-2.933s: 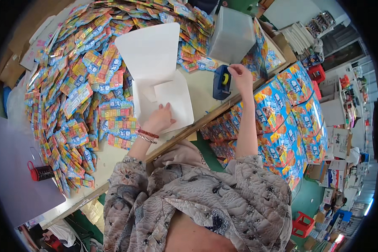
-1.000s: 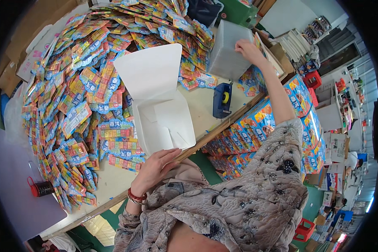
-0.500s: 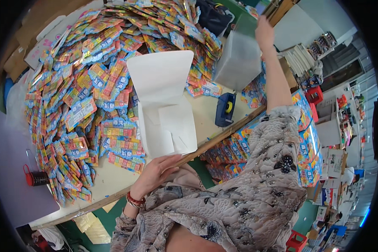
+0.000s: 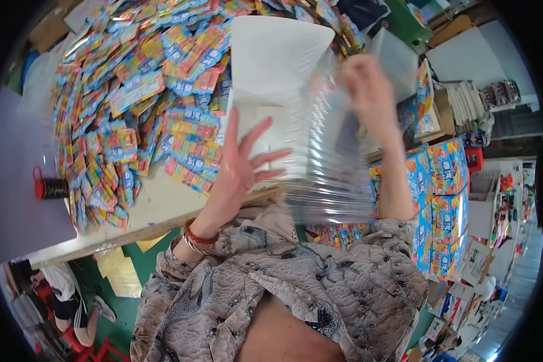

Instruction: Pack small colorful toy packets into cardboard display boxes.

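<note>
My right hand (image 4: 368, 90) grips the upper edge of a clear, ribbed-looking plastic piece (image 4: 332, 181), its fingers closed and blurred by motion. The plastic hangs over the table's front edge and covers the right side of an open white carton (image 4: 277, 54). Whether it is a bag, sheet or tray cannot be told. My left hand (image 4: 235, 172) is open, fingers spread, in front of the carton and beside the plastic. The carton's flap stands up at the back; its inside is partly hidden by my left hand and the plastic.
Colourful flat packs (image 4: 133, 90) lie heaped left of and behind the carton. A translucent plastic stack (image 4: 398, 57) stands at the back right. Printed boxes (image 4: 440, 205) are piled on the right. A dark cup (image 4: 51, 188) with a red loop sits far left. A seated person's legs (image 4: 78, 308) show lower left.
My right hand has come back from the far right with the clear plastic piece in it. My left hand has risen from the table edge and spread its fingers.
</note>
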Demonstrator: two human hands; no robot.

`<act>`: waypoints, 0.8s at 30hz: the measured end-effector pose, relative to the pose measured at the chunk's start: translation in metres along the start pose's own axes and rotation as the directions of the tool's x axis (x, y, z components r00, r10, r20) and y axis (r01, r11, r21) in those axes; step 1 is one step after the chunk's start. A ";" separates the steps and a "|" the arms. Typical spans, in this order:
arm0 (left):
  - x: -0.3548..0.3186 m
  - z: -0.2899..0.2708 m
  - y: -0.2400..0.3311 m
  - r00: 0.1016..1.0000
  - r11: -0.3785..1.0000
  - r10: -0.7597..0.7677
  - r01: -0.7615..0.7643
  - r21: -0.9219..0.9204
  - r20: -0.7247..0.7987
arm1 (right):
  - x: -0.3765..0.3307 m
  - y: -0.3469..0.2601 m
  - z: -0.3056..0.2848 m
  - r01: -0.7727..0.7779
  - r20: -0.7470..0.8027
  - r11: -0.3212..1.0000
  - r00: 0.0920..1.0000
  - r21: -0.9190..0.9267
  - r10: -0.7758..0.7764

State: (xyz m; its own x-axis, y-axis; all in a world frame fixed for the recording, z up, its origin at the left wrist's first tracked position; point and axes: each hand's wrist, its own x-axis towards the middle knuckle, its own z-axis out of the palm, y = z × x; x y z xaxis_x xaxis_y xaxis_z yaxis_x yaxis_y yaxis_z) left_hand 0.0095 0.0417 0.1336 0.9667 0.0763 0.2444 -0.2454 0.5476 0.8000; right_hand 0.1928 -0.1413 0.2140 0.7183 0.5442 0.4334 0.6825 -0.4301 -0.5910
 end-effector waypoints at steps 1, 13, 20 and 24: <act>-0.002 0.003 0.002 0.985 0.922 -0.150 0.169 -0.349 0.080 | -0.004 0.012 0.023 0.109 0.093 0.973 0.991 -0.203 -0.092; -0.034 -0.008 -0.053 0.988 0.066 -0.127 -0.079 0.995 0.087 | -0.012 0.120 0.189 0.705 0.623 0.465 0.702 -0.536 -0.345; -0.008 -0.012 -0.088 0.830 -0.081 -0.557 -0.059 0.995 0.004 | -0.021 0.127 0.135 0.675 0.518 0.540 0.735 -0.502 -0.437; -0.036 -0.017 -0.076 0.872 0.039 0.301 -0.415 0.909 0.386 | -0.036 0.045 0.110 0.270 0.354 0.935 0.918 -0.230 -0.178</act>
State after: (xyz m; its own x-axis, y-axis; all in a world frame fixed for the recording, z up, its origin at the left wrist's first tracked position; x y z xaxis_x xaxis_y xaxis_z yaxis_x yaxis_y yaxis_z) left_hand -0.0055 0.0120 0.0549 0.7414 -0.0903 0.6650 -0.4771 -0.7678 0.4277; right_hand 0.1833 -0.1012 0.0972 0.4898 0.8314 0.2624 0.8634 -0.4207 -0.2785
